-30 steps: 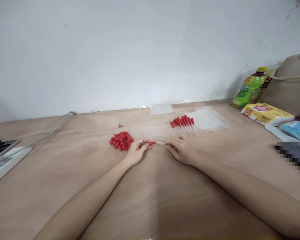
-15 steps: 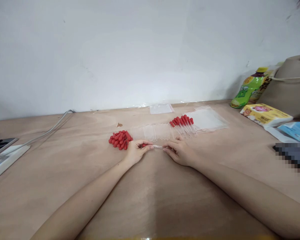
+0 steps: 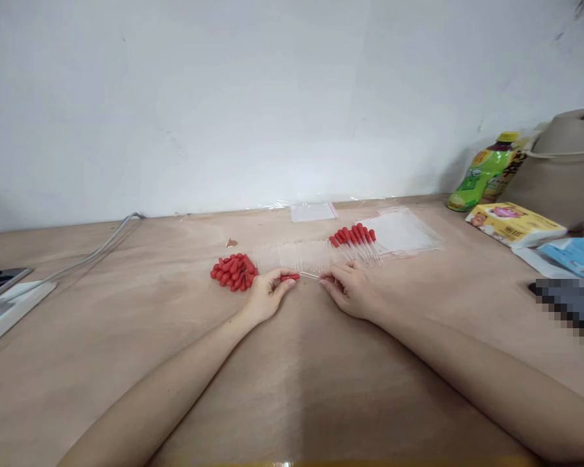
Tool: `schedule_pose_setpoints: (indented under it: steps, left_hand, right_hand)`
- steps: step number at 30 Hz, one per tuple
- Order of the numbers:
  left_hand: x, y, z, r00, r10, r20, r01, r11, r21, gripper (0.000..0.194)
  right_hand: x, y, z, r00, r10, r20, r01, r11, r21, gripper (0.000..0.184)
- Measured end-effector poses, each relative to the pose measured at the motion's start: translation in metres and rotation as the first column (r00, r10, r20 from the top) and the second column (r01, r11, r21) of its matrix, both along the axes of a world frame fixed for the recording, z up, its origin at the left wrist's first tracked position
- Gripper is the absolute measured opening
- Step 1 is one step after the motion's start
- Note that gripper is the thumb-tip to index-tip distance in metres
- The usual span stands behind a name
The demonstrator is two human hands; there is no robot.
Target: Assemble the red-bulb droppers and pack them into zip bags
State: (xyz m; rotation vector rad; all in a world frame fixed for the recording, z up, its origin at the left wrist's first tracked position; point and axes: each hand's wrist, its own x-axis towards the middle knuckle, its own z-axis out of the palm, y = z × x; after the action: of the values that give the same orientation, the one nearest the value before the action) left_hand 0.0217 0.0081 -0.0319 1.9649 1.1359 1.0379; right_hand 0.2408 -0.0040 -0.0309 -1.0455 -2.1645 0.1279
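Observation:
My left hand (image 3: 267, 295) pinches a red rubber dropper bulb (image 3: 291, 277) between thumb and fingers, its end pointing right. From my right hand (image 3: 351, 290), closed at the fingertips, thin clear dropper tubes (image 3: 309, 275) reach left to the bulb. Whether a tube sits inside the bulb's mouth is too small to tell. A heap of red bulbs (image 3: 232, 272) lies just left of my left hand. Behind both hands spreads a row of clear tubes (image 3: 292, 254). Several droppers with red bulbs fitted (image 3: 354, 236) fan out beyond my right hand.
Clear plastic bags (image 3: 403, 232) lie behind the droppers, and a small bag (image 3: 314, 211) is by the wall. At right are a green bottle (image 3: 481, 172), a yellow box (image 3: 518, 224), a beige bag (image 3: 555, 172) and a dark blurred object (image 3: 569, 308). A grey cable (image 3: 102, 250) runs at left.
The red bulb now shows further out of my left fingers. Both hands have shifted slightly, and the clear tubes between them sit a little higher in view.

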Motion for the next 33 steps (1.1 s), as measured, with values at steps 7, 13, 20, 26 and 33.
schedule_pose_setpoints:
  steps: [7, 13, 20, 26, 33]
  left_hand:
    - [0.001, 0.000, 0.002, 0.998, 0.040, -0.056, -0.035, 0.997, 0.073, 0.026]
    - [0.001, 0.000, 0.002, 0.995, 0.038, -0.090, -0.027, 0.992, 0.123, 0.024]
    - [0.003, 0.000, 0.001, 0.990, 0.005, -0.144, 0.028, 0.974, 0.224, 0.018]
    - [0.005, -0.005, 0.008, 0.979, -0.081, -0.189, 0.124, 0.967, 0.224, 0.016]
    - [0.007, -0.009, 0.012, 0.957, -0.095, -0.273, 0.160, 0.961, 0.227, 0.017]
  right_hand:
    - [0.000, 0.001, 0.001, 0.999, 0.037, -0.005, -0.037, 0.999, 0.000, 0.013]
    - [0.001, 0.002, 0.002, 0.998, 0.061, 0.020, -0.061, 0.998, -0.002, 0.016]
    - [0.004, 0.006, 0.008, 0.995, 0.043, 0.087, -0.040, 0.999, -0.030, 0.018]
    - [0.008, 0.011, 0.010, 0.989, 0.102, 0.108, -0.096, 0.993, -0.062, 0.017]
    - [0.006, 0.009, 0.007, 0.986, 0.038, 0.160, -0.048, 0.997, 0.058, 0.020]
